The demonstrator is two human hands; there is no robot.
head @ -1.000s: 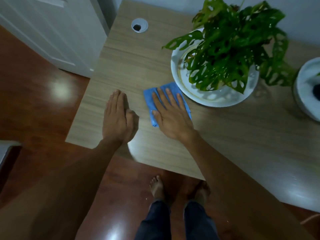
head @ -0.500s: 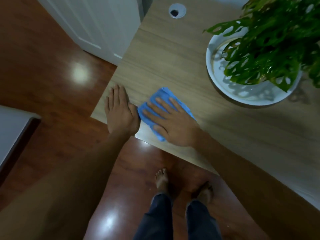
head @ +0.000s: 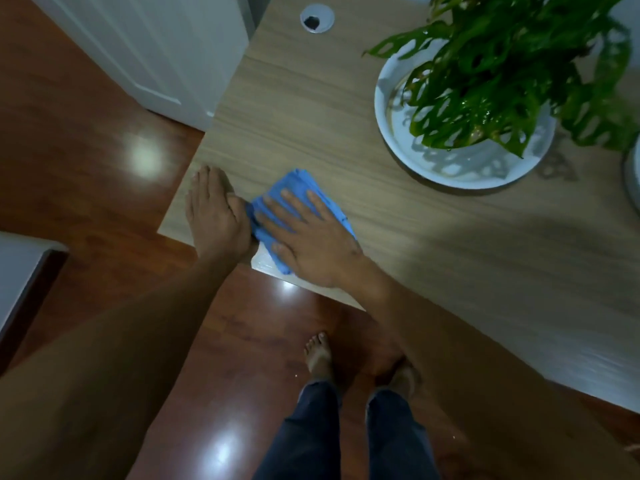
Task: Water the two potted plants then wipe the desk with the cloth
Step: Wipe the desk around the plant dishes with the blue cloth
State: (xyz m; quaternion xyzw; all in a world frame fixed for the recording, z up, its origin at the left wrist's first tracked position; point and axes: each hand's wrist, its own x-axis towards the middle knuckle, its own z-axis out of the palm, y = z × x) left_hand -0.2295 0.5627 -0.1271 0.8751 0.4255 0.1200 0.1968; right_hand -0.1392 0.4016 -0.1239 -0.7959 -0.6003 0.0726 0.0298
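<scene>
A blue cloth (head: 294,188) lies flat on the wooden desk (head: 304,109) close to its front left corner. My right hand (head: 311,237) presses down on the cloth with fingers spread. My left hand (head: 214,213) lies flat at the desk's corner, fingers together, its thumb side touching the cloth. A leafy green plant (head: 512,64) stands in a wide white pot (head: 467,168) at the back right. Only the white rim of a second pot (head: 632,181) shows at the right edge.
A round cable grommet (head: 317,17) sits in the desk at the back. A white door or cabinet (head: 156,46) stands left of the desk. My bare feet (head: 318,355) are on the glossy wooden floor (head: 86,140). A white furniture edge (head: 24,268) is at far left.
My right hand slid the cloth from beside the white pot toward the front left corner of the desk, up against my left hand. The view shifted left.
</scene>
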